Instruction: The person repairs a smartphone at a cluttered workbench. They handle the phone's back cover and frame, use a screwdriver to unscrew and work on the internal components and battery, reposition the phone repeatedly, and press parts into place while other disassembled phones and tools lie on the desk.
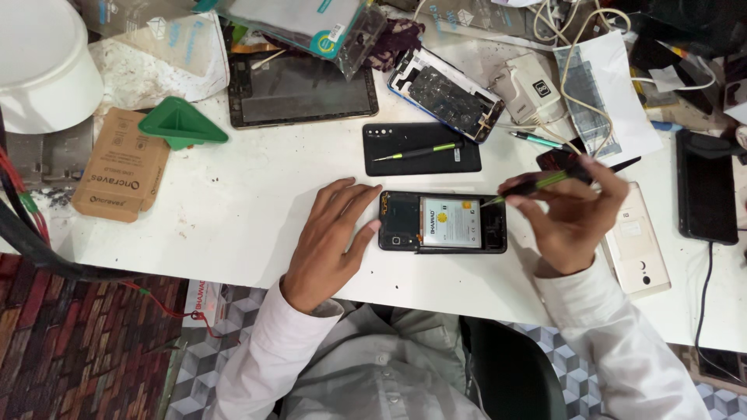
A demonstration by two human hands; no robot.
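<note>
At centre frame the opened phone (pixel 443 222) lies with its long axis left-right on the table (pixel 249 194), the left hand (pixel 331 241) resting flat with spread fingers at its left end, the right hand (pixel 572 214) pinching a screwdriver (pixel 537 185) angled down-left to its upper-right corner.

A phone repair workshop: the white counter (pixel 257 194) is littered with an opened phone (pixel 442 222), a removed back cover (pixel 421 148), a stripped phone frame (pixel 446 94), a tablet (pixel 301 89), screwdrivers (pixel 418 152), cables (pixel 580 47) and packaged screen protectors (pixel 311 23).
</note>
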